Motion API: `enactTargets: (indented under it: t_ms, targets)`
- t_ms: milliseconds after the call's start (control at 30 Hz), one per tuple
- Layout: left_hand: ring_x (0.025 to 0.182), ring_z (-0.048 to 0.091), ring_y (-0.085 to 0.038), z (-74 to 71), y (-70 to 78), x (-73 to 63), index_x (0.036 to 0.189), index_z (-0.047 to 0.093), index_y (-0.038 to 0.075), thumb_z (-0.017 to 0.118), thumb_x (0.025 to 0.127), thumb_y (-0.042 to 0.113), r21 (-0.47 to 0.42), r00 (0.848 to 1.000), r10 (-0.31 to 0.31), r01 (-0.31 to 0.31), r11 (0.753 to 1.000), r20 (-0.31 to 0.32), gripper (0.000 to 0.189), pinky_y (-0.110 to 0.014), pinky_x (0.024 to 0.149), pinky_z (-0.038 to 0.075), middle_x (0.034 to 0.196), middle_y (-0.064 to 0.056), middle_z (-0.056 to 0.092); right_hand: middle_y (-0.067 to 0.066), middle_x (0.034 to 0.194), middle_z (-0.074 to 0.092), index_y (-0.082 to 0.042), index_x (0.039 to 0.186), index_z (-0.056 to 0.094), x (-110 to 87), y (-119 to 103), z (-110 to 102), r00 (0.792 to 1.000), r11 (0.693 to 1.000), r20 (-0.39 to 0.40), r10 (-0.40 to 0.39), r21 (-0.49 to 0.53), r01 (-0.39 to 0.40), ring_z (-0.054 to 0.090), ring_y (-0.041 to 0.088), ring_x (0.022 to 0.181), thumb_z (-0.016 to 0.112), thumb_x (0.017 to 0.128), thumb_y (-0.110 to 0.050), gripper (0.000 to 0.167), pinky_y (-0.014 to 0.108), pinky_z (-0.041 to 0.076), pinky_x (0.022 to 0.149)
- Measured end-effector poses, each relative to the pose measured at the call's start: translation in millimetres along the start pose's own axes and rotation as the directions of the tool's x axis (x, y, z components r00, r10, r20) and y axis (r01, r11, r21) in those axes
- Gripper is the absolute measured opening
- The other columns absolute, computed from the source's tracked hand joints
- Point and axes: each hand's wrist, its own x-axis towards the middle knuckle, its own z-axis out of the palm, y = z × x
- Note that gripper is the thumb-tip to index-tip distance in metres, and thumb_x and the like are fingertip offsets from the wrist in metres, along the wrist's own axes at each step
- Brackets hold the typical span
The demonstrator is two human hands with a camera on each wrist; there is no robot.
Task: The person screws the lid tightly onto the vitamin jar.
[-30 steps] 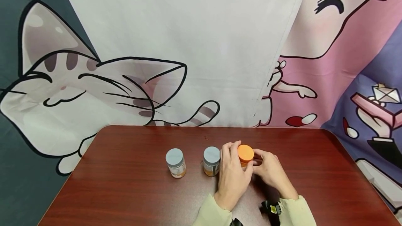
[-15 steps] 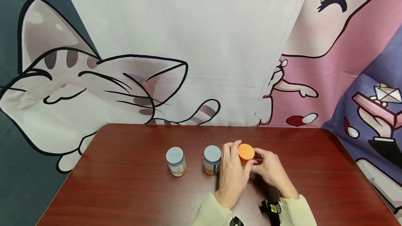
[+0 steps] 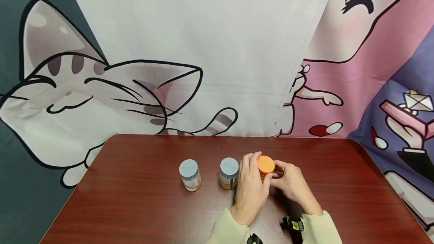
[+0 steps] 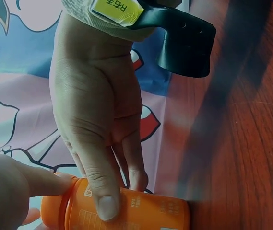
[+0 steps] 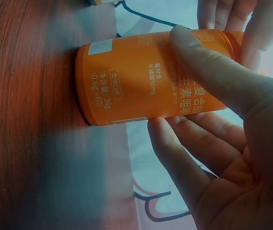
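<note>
An orange supplement bottle (image 3: 266, 165) stands upright on the table between my two hands. My left hand (image 3: 251, 192) grips its orange cap, with the thumb on the near side and the fingers around the far side. Lower down, my right hand (image 3: 293, 184) holds the bottle's body from the right. In the right wrist view the printed orange body (image 5: 122, 81) lies between the right thumb and fingers, its base at the table. The left wrist view shows the left thumb (image 4: 50, 184) at the cap and the right thumb (image 4: 107, 206) on the body.
Two bottles with grey-blue lids stand left of my hands: one (image 3: 228, 173) close beside the left hand, another (image 3: 190, 175) farther left. The brown wooden table (image 3: 142, 206) ends at a cartoon-printed cloth backdrop (image 3: 217, 48).
Both hands stay on the orange bottle. My left thumb has shifted slightly at the cap; the other bottles stay where they were.
</note>
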Motion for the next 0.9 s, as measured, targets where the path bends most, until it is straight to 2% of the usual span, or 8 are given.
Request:
enactTargets:
  t_ms: [700, 900]
  targets:
    - [0.11, 0.055, -0.021, -5.9, 0.3, 3.2, 0.133, 0.057, 0.008, 0.081, 0.081, 0.016, 0.017, 0.997, 0.019, -0.02, 1.0, 0.077, 0.058, -0.033, 0.094, 0.047, 0.124, -0.006, 0.055, 0.016, 0.103, 0.074, 0.004, 0.118, 0.069, -0.7, 1.1, 0.5, 1.0, 0.998, 0.004, -0.002, 0.057, 0.002, 0.074, 0.023, 0.087, 0.083, 0.075, -0.001, 0.045, 0.032, 0.059, 0.075]
    - [0.111, 0.056, -0.02, -3.6, 1.1, 1.1, 0.133, 0.057, 0.01, 0.084, 0.079, 0.02, -0.024, 0.999, -0.002, 0.003, 1.0, 0.042, 0.061, -0.034, 0.096, 0.048, 0.125, -0.006, 0.051, 0.012, 0.102, 0.075, 0.0, 0.116, 0.071, 0.2, 0.9, 0.2, 1.0, 1.0, 0.005, -0.004, 0.014, 0.004, 0.072, 0.019, 0.087, 0.082, 0.076, -0.002, 0.042, 0.033, 0.058, 0.076]
